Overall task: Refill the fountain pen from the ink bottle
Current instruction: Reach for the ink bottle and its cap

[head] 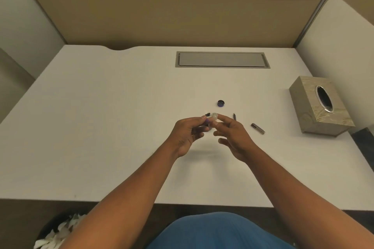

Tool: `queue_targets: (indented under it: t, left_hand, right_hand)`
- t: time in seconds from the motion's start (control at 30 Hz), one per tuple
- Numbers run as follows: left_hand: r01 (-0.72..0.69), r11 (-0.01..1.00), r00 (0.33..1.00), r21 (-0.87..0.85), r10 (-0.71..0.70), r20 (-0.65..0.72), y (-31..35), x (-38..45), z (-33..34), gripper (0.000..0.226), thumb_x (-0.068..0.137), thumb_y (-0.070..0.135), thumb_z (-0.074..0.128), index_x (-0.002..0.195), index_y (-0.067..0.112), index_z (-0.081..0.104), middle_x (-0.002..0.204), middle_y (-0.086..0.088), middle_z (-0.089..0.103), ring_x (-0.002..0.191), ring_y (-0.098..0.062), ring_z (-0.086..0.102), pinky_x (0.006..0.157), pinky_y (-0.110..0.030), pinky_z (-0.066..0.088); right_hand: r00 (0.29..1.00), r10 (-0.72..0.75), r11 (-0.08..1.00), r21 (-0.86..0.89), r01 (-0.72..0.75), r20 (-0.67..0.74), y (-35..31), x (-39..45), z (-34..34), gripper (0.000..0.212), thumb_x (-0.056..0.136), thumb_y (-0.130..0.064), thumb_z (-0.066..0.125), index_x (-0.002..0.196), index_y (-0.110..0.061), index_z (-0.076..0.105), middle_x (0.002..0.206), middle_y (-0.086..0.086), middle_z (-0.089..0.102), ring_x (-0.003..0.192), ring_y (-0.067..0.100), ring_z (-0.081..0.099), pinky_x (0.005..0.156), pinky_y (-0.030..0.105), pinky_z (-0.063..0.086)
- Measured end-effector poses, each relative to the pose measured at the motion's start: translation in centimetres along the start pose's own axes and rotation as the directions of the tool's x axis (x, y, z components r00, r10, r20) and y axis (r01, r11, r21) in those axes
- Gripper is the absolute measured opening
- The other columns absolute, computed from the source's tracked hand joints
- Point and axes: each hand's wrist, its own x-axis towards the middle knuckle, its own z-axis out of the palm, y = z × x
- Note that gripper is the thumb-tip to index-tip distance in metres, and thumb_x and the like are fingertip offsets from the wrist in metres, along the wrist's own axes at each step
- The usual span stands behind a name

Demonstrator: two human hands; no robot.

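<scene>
My left hand (187, 134) is closed around a small clear item with a purple patch, which looks like the ink bottle (208, 122); my fingers hide most of it. A short dark part (207, 114) pokes out above my left fingertips. The thumb and index finger of my right hand (232, 137) pinch a pale round piece (214, 116) at the top of the bottle, and the other fingers are spread. The dark blue bottle cap (221, 103) lies on the desk just beyond my hands. A thin dark pen part (234, 116) and a dark pen barrel (258, 128) lie to the right.
The white desk (121, 127) has a grey cable hatch (222, 59) at the back and a tissue box (319, 107) at the right. A tan partition stands behind. A bin with crumpled paper (58, 232) sits below the desk's front edge at the left.
</scene>
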Motion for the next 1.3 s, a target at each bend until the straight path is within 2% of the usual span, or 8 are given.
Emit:
queue_targets:
  t: [0.1,0.27,0.4,0.63,0.77,1.0,1.13,1.3]
  left_hand:
    - [-0.013,1.0,1.0,-0.022,0.013,-0.019,-0.7,-2.2,0.0,0.018,0.092,0.02,0.068,0.084,0.01,0.081,0.091,-0.005,0.077,0.077,-0.017,0.066,0.073,-0.027,0.049]
    - [-0.05,0.999,0.997,-0.02,0.049,-0.063,-2.1,-5.8,-0.9,0.022,0.093,0.022,0.067,0.099,0.004,0.078,0.107,-0.01,0.075,0.084,-0.018,0.068,0.076,-0.027,0.05]
    - [-0.088,0.996,0.986,-0.027,0.083,-0.148,-3.6,-8.9,-2.6,0.028,0.095,0.026,0.065,0.11,0.004,0.075,0.113,-0.01,0.076,0.091,-0.02,0.07,0.083,-0.032,0.051]
    - [-0.138,0.986,0.925,-0.096,0.093,-0.369,-5.0,-13.0,-7.7,0.023,0.096,0.028,0.063,0.101,0.009,0.076,0.109,-0.01,0.077,0.089,-0.023,0.071,0.081,-0.033,0.052]
    - [-0.183,0.973,0.856,-0.139,0.089,-0.51,-5.2,-15.0,-12.0,0.022,0.097,0.027,0.061,0.096,0.011,0.076,0.105,-0.008,0.078,0.088,-0.022,0.07,0.081,-0.033,0.052]
    - [-0.191,0.959,0.72,-0.21,-0.009,-0.694,-6.3,-20.2,-22.7,0.019,0.098,0.027,0.06,0.101,0.012,0.072,0.106,-0.005,0.077,0.094,-0.02,0.07,0.075,-0.031,0.052]
    - [-0.214,0.945,0.634,-0.248,-0.059,-0.771,-6.9,-23.6,-29.1,0.018,0.098,0.025,0.06,0.099,0.011,0.071,0.104,-0.007,0.077,0.084,-0.016,0.069,0.067,-0.026,0.051]
    - [-0.278,0.918,0.494,-0.283,-0.116,-0.862,-8.9,-28.2,-36.1,0.021,0.101,0.027,0.056,0.103,0.011,0.071,0.108,-0.007,0.075,0.082,-0.014,0.067,0.067,-0.024,0.051]
  right_hand:
    - [1.0,-0.013,0.998,-0.054,0.014,0.005,0.5,-1.0,0.2,0.023,0.092,-0.031,0.068,0.114,-0.028,0.071,0.099,-0.002,0.072,0.083,0.015,0.057,0.077,0.033,0.043]
    - [0.998,-0.06,0.993,-0.101,0.06,-0.004,2.0,-2.8,1.4,0.017,0.092,-0.028,0.067,0.101,-0.015,0.075,0.091,-0.004,0.073,0.076,0.013,0.058,0.07,0.03,0.044]
    - [0.997,-0.065,0.986,-0.152,0.069,0.03,3.2,-3.6,3.2,0.014,0.092,-0.026,0.068,0.096,-0.015,0.075,0.088,-0.002,0.075,0.075,0.013,0.059,0.068,0.031,0.045]
    - [0.991,-0.085,0.968,-0.227,0.106,0.101,4.0,-4.1,9.1,0.014,0.093,-0.027,0.066,0.097,-0.017,0.075,0.088,-0.001,0.076,0.074,0.014,0.061,0.065,0.029,0.047]
    - [0.98,-0.095,0.944,-0.296,0.145,0.177,4.1,-3.9,13.6,0.013,0.092,-0.024,0.068,0.096,-0.015,0.076,0.087,0.0,0.076,0.071,0.012,0.062,0.061,0.026,0.046]
    - [0.953,-0.053,0.912,-0.374,0.168,0.298,5.9,-3.8,24.6,0.012,0.088,-0.021,0.072,0.094,-0.011,0.075,0.083,0.001,0.075,0.067,0.011,0.06,0.056,0.02,0.044]
    - [0.931,-0.036,0.889,-0.413,0.195,0.363,7.7,-4.5,31.9,0.01,0.087,-0.017,0.073,0.091,-0.008,0.074,0.081,0.005,0.073,0.062,0.008,0.059,0.05,0.011,0.043]
    - [0.884,0.006,0.819,-0.509,0.264,0.468,10.7,-5.7,40.5,0.015,0.086,-0.029,0.072,0.081,-0.015,0.073,0.075,0.005,0.072,0.063,0.009,0.06,0.056,0.021,0.043]
